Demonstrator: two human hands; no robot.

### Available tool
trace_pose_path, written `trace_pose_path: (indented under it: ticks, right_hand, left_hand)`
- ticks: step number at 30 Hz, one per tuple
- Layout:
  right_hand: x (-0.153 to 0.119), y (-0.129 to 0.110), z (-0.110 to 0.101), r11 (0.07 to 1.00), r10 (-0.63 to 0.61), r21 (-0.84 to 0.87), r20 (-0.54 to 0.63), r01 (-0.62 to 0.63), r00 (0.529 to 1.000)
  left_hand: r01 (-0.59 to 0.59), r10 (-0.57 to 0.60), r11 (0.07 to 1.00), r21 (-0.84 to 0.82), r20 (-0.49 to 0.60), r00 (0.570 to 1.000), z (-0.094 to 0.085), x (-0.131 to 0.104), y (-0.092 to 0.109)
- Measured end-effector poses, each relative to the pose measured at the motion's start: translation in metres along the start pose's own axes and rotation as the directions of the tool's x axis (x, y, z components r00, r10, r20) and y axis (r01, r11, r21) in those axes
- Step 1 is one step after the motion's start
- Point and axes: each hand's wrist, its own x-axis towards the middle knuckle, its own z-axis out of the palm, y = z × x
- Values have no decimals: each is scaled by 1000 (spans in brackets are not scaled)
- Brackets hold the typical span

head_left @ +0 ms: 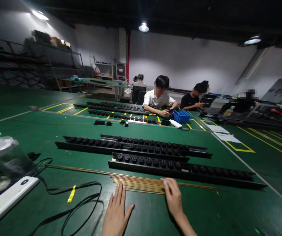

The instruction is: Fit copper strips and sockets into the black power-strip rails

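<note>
Thin brass-coloured rods (pixel 138 184) lie side by side on the green table in front of me. My left hand (pixel 116 208) rests palm down at their left end, fingers stretched out and thumb spread, fingertips touching the near rods. At their right end is my right hand (pixel 174 198), its fingers curled and thumb and forefinger tips close together on the rods. How many rods lie between those fingertips is hidden. Just beyond the rods stands a long black rail (pixel 155 167) holding a row of black socket-like modules.
More filled black rails (pixel 121 149) lie further back. A black cable (pixel 81 196) loops at the left, near a white power strip (pixel 8 203) and a clear lidded container (pixel 8 157). Across the table, a person in a white shirt (pixel 159 98) works beside a blue bin (pixel 182 116).
</note>
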Motion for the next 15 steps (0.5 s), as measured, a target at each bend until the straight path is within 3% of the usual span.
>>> trace_pose_path:
  ticks: [3,4,7,9,12,15]
  right_hand:
    - [35,32,-39,955,192,278,-299,-107,935]
    - [48,39,-48,918,251,379,-326,-117,911]
    - [84,50,-59,793,340,585,-194,-169,920]
    - [99,53,-59,734,347,647,-96,-207,933]
    - [111,56,-53,697,348,684,-60,-215,936]
    - [114,60,-51,677,358,703,-58,-217,932]
  left_hand:
    - [46,-46,996,-77,2,999,2,2,5]
    - [72,-72,991,-111,2,997,1,4,6]
    - [166,-169,948,-270,14,986,-5,15,5]
    - [254,-261,862,-439,46,964,-14,33,-1]
    - [350,-437,556,-754,93,895,-26,78,-19]
    - [255,-563,162,-953,123,817,-25,132,-43]
